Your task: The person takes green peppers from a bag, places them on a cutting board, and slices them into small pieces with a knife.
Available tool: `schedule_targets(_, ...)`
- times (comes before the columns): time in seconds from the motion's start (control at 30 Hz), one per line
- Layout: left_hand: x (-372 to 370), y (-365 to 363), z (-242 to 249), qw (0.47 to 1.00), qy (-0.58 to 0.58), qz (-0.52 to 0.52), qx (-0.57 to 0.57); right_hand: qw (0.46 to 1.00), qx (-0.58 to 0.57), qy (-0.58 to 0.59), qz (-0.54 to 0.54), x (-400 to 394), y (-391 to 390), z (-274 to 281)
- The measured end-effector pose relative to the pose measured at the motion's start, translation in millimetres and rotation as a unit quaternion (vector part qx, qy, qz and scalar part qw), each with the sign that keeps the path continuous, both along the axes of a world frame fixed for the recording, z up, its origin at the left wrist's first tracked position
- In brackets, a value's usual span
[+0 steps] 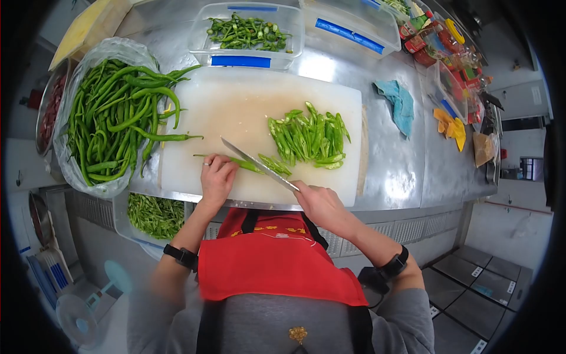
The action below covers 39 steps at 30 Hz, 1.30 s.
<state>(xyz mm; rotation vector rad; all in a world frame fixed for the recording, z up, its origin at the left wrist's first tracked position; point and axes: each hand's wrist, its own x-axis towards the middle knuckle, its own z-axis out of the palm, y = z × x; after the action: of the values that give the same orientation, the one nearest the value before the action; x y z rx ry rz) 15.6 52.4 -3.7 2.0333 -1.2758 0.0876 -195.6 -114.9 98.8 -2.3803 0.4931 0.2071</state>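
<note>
My left hand (217, 177) presses a long green chili pepper (250, 166) against the white cutting board (200, 118), fingers curled over it. In my right hand (321, 203) is a kitchen knife (259, 163), its blade slanting up to the left across the pepper. Cut pepper slices (273, 163) lie just right of the blade. A larger pile of sliced green peppers (309, 137) sits on the board's right half. At the left, a clear plastic bag (62, 138) full of whole green peppers (112, 118) spills some over the board's edge.
Behind the board stands a clear bin (197, 44) with green pepper stem pieces, beside another clear bin (354, 32). Blue (398, 106) and yellow (451, 127) cloths lie to the right. Bottles (451, 38) crowd the far right. Below left is a tub of chopped greens (156, 215).
</note>
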Motion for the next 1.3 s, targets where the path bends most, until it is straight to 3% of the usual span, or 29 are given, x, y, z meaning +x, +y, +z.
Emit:
schedule_targets(0.17, -1.6, 0.8, 0.9, 1.0, -0.008, -0.002, -0.012, 1.0, 0.003, -0.016, 0.004, 11.6, 5.0, -20.0)
schedule_targets(0.37, -0.5, 11.6, -0.4, 1.0, 0.017, -0.002, -0.016, 1.0, 0.008, -0.003, -0.001, 8.6, 7.5, 4.6)
schedule_targets(0.57, 3.6, 18.4, 1.3, 0.999, 0.044, 0.015, 0.014, 1.0, 0.014, 0.006, 0.008, 21.0, 11.0, -21.2)
schedule_targets(0.63, 11.0, 17.0, 13.6, 0.998, 0.017, 0.035, 0.042, 1.0, 0.011, -0.006, -0.003, 18.7, 9.4, -20.6)
schedule_targets(0.73, 17.5, 9.9, 0.4, 0.999, 0.021, -0.028, 0.027, 0.999, -0.003, -0.005, -0.037, 11.2, -1.5, -20.5)
schedule_targets(0.87, -11.0, -23.8, -3.8, 0.995, 0.101, -0.009, -0.02, 0.996, -0.008, 0.027, -0.082, 5.9, -11.5, -5.0)
schedule_targets(1.07, -4.6, -22.1, -1.9, 0.996, 0.038, -0.059, -0.048, 0.999, -0.043, -0.009, -0.028, -6.8, -15.4, -9.5)
schedule_targets(1.17, -5.7, -19.8, -6.4, 0.997, 0.037, -0.051, -0.05, 0.999, -0.042, 0.016, -0.008, -10.7, -14.5, 15.3)
schedule_targets(1.3, -7.3, -19.2, -2.6, 0.997, 0.035, -0.052, -0.053, 0.999, -0.032, 0.028, 0.016, -5.1, -14.8, 1.9)
